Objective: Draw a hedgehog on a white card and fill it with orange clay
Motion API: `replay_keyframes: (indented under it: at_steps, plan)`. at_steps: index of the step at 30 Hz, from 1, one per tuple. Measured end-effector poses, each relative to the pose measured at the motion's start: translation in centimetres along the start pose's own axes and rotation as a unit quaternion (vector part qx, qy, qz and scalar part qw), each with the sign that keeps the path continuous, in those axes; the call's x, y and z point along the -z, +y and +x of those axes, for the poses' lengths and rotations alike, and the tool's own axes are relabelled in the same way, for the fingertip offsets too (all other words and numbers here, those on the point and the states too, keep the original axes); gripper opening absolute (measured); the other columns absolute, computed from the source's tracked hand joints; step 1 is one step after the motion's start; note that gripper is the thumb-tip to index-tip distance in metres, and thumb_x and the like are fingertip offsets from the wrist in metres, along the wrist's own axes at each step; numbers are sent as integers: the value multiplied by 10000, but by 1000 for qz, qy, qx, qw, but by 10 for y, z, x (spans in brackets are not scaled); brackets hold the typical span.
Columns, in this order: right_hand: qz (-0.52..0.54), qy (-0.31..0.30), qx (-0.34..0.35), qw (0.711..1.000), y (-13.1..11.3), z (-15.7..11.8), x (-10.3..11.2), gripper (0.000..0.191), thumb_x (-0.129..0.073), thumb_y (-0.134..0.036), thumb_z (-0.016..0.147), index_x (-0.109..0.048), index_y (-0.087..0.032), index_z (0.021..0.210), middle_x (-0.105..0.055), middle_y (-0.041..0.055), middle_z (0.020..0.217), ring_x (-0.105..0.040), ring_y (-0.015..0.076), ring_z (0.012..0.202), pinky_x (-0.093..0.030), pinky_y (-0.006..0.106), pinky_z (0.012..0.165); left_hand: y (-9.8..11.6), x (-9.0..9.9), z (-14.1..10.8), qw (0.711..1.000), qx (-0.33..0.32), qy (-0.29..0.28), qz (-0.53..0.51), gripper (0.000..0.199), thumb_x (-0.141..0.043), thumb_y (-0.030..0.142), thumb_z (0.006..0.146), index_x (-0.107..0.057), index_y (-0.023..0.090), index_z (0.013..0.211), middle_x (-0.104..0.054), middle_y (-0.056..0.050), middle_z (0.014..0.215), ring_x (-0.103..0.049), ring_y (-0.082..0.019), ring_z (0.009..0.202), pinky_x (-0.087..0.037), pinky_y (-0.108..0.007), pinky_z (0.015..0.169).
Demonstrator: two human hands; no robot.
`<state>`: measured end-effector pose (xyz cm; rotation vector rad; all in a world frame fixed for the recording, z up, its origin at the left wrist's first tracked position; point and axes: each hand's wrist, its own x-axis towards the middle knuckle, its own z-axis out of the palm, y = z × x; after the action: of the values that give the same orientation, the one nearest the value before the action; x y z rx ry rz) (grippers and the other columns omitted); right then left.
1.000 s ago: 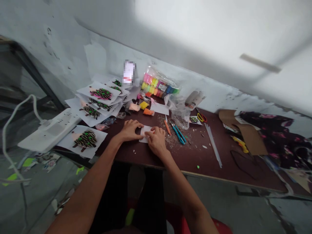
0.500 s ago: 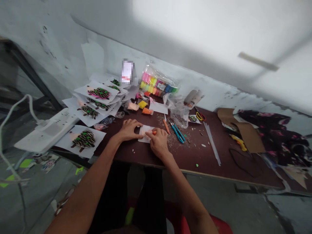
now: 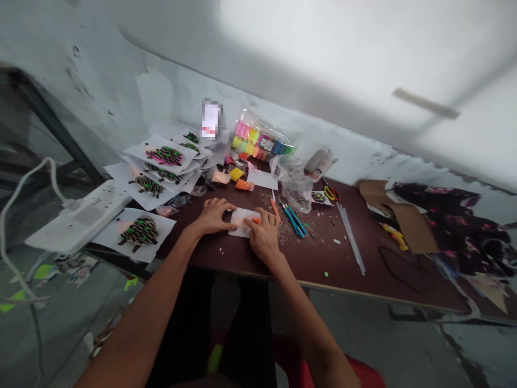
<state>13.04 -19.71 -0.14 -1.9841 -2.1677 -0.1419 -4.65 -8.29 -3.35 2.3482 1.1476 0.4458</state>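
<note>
A small white card (image 3: 239, 232) lies near the front edge of the dark red table, with flat peach-coloured material (image 3: 241, 220) on it. My left hand (image 3: 214, 215) rests at the card's left edge, thumb and fingers spread apart. On the right, my right hand (image 3: 263, 230) presses a fingertip on the peach material, its other fingers partly curled. A bit of orange (image 3: 256, 220) shows by those fingers; whether they grip it cannot be made out. Just beyond lie an orange-handled tool (image 3: 274, 209) and teal pliers (image 3: 295, 221).
Sheets with hedgehog figures (image 3: 165, 155) are stacked at the left, beside a white power strip (image 3: 76, 218). Coloured clay packs (image 3: 262, 141) lean at the wall. Scissors (image 3: 332, 193), clear sticks (image 3: 351, 237) and a yellow glue gun (image 3: 396, 236) lie right.
My right index fingertip has shifted slightly to the right over the peach material, and more of the orange bit shows. My left hand has stayed in place.
</note>
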Motion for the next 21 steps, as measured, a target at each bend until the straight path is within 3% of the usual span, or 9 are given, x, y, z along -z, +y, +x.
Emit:
replay_keyframes:
  at_steps: [7, 14, 21]
  plan:
    - [-23, -25, 1, 999, 0, 5, 0, 317, -502, -242, 955, -705, -302, 1192, -441, 108, 1469, -400, 283, 1222, -257, 449, 1016, -1, 0, 1, 1000, -3, -6, -4, 542, -743, 537, 644, -661, 325, 1136, -610, -21, 1107, -470, -309, 1111, -309, -420, 942]
    - [21, 1, -20, 1000, -2, 7, -1, 365, -558, -198, 910, -698, -336, 1217, -405, 69, 1503, -382, 280, 1267, -260, 441, 1049, -2, -1, 0, 1000, -8, -3, 7, 544, -725, 549, 659, -658, 311, 1144, -617, -23, 1107, -475, -301, 1103, -308, -415, 943]
    - [42, -21, -7, 999, -7, 15, -7, 346, -559, -210, 902, -714, -330, 1187, -410, 57, 1508, -379, 292, 1286, -273, 461, 1055, 1, 1, -1, 1000, -5, -6, 5, 529, -719, 533, 671, -661, 299, 1142, -614, -24, 1113, -478, -292, 1111, -313, -403, 933]
